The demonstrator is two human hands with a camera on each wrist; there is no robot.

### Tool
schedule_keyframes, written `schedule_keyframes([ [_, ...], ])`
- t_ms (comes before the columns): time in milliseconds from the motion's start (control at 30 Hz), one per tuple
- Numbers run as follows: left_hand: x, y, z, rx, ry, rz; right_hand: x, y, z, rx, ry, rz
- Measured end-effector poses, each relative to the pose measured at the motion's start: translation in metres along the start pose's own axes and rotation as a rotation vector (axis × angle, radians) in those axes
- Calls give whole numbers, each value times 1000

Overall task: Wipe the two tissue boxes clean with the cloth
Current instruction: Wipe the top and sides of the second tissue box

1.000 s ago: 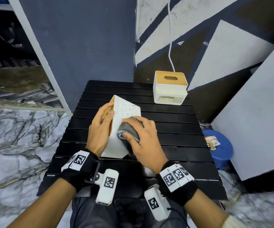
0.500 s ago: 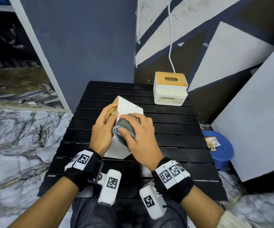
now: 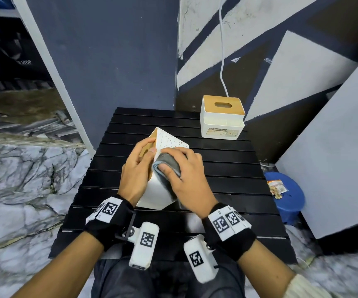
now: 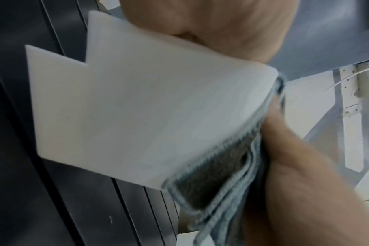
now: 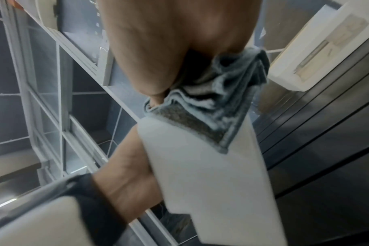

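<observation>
A white speckled tissue box [image 3: 169,143] with a wooden lid stands tilted on one corner on the black slatted table [image 3: 227,168]. My left hand [image 3: 139,166] grips its lid side, fingers curled over the upper edge. My right hand [image 3: 180,168] holds a folded grey cloth [image 3: 167,166] and presses it on the box's near face. The box [image 4: 137,108] and cloth [image 4: 221,174] fill the left wrist view; the cloth [image 5: 211,103] lies against the box [image 5: 211,174] in the right wrist view. A second white tissue box [image 3: 222,117] with a wooden top stands upright at the table's far right.
A white cable [image 3: 222,50] hangs down the painted wall behind the far box. A blue stool [image 3: 285,196] with a snack packet sits on the floor right of the table. A grey panel [image 3: 335,147] leans at the right. Marble floor lies to the left.
My right hand has slid the cloth leftward and up across the box's face toward my left thumb. The left hand has kept its grip on the tilted box.
</observation>
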State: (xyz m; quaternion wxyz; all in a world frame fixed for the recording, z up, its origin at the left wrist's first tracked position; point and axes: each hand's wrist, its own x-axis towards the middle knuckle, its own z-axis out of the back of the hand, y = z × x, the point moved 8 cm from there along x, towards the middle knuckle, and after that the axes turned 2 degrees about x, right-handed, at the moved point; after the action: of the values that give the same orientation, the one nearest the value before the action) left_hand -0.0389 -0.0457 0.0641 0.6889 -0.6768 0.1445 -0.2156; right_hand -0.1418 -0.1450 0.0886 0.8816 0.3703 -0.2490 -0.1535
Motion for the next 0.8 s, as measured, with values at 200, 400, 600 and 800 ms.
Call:
schedule_keyframes([
  [200, 0, 0, 2, 13, -12, 10, -17, -24, 10, 17, -19, -65],
  [400, 1, -4, -5, 5, 66, 15, -17, -6, 5, -60, 40, 41],
  [600, 2, -1, -7, 32, 61, 15, 10, -39, 14, 12, -28, -104],
  [800, 0, -2, -6, 31, 56, -1, -21, -30, 10, 27, -23, -73],
])
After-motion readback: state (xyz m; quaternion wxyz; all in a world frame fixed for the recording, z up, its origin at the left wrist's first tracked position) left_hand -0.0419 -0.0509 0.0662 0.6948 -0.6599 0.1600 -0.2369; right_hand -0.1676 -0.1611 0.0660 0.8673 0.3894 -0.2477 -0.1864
